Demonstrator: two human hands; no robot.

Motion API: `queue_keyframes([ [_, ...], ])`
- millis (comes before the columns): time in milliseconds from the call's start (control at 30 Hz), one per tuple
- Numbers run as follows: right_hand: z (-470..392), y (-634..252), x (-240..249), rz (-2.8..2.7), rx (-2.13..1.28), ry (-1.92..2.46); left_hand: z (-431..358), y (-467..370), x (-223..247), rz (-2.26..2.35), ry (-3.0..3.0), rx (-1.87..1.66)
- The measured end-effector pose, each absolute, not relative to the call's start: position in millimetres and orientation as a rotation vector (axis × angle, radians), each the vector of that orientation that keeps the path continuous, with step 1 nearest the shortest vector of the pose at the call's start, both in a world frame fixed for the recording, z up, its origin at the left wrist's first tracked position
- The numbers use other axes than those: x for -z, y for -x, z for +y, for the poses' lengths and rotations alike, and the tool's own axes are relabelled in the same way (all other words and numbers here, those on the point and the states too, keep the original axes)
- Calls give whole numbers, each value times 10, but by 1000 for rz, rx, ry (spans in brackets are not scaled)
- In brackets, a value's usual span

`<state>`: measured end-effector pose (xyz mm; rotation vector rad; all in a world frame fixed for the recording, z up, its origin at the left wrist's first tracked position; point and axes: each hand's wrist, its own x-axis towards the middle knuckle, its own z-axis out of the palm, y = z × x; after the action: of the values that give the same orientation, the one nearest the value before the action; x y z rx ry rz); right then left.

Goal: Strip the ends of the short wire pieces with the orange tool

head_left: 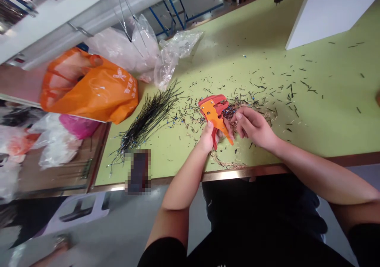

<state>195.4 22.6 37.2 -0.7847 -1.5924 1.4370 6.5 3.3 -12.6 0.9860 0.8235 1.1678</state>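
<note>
Orange-and-red metal-and-plastic hand tool, held in L hand, over green tabletop

Tool: 1 pc., pistol-shaped w/ two handles, gripped by L hand, which is closed around the handles; thumb laid on the orange side. Handle ends spread apart at the bottom. Head pointed away from the body, above the tabletop, near its front edge.

R hand: held just beside the tool, on its R side, w/ fingers curled; whether anything is pinched can't be told.

Clippings etc.: short black offcuts, many, strewn around the tool & out to the R; a denser pile w/ coppery & blue bits seen behind the hands. Thin tan strands, 1 lot, at the front edge, below the hands.

Stock: long thin black wires, 1 loose bundle, laid slantwise L of the tool, some ends w/ blue tips. Dark rectangular item, pixelated, at the front edge below the bundle; type can't be told.

Bags: orange carrier w/ white print, upper L; clear crumpled plastic bags, behind it; bright pink plastic bag, lower, on the L side.

Misc.: white flat-sided panel, stood at far R of the tabletop; blue metal frame, beyond the far edge.
</note>
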Motion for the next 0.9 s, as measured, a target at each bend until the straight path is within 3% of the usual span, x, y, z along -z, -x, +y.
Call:
queue_keyframes([
  [900, 124, -1919, -405, -1768, -1370, 965, 23, -64, 243, 1017, -980, -1216],
])
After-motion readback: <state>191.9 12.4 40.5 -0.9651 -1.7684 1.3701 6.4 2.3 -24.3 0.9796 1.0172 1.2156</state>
